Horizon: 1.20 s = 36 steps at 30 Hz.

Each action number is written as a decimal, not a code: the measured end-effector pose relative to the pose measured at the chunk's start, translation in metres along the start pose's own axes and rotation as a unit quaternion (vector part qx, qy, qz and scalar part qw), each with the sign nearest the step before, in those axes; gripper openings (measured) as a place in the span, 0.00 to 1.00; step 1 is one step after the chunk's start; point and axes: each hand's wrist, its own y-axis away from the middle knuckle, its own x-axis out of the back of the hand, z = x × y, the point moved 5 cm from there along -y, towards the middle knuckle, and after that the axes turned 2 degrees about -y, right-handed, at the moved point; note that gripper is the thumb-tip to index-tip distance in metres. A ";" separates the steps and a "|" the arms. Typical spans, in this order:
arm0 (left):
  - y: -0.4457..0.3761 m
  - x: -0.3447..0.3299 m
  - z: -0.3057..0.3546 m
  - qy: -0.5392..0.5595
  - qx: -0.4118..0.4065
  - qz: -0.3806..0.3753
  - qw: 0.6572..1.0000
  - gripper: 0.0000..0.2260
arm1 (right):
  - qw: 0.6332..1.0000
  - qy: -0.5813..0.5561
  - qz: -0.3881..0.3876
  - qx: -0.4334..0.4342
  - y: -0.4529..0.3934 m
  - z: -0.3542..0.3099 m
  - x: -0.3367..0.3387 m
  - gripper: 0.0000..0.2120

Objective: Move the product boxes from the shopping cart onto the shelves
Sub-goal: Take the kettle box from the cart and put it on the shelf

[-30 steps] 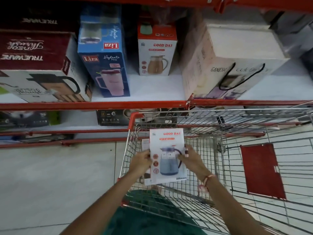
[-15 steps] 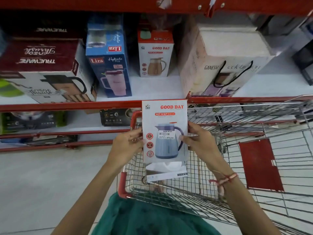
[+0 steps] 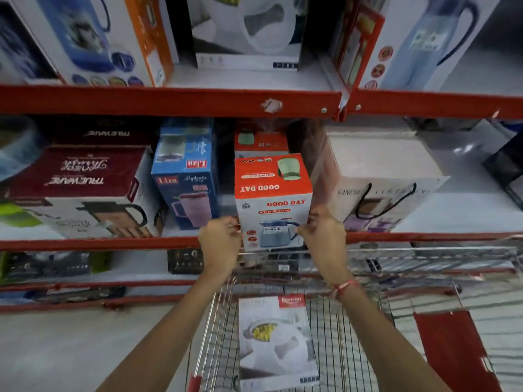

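Note:
A white and orange Good Day jug box is at the front edge of the middle shelf, upright, between my two hands. My left hand grips its lower left side and my right hand grips its lower right side. A second Good Day box stands right behind it. Below, in the wire shopping cart, lies a white box picturing a bowl, flat on its back.
On the middle shelf, a blue Liza box stands just left of the held box and a large white Ganesh box just right. A maroon Trueware box sits further left. The upper shelf carries several more boxes.
Both hands lifted the Good Day box out of the cart and up to the middle shelf's front edge. The white bowl box in the cart is now uncovered.

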 end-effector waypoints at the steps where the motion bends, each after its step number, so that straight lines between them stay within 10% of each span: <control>1: -0.015 -0.006 -0.001 -0.021 -0.002 0.011 1.000 0.06 | 1.000 0.009 0.007 0.008 -0.014 -0.001 -0.008 0.17; 26: -0.026 -0.057 -0.087 -0.064 0.043 0.001 0.997 0.07 | 0.996 -0.003 0.074 0.056 0.000 0.045 -0.083 0.11; 32: 0.057 -0.102 -0.174 -0.123 0.151 -0.164 0.967 0.06 | 0.988 0.051 -0.121 -0.085 0.080 0.157 -0.137 0.20; 36: 0.119 -0.127 -0.226 -0.210 0.210 -0.287 0.911 0.13 | 0.890 0.026 -0.289 -0.352 0.136 0.286 -0.185 0.44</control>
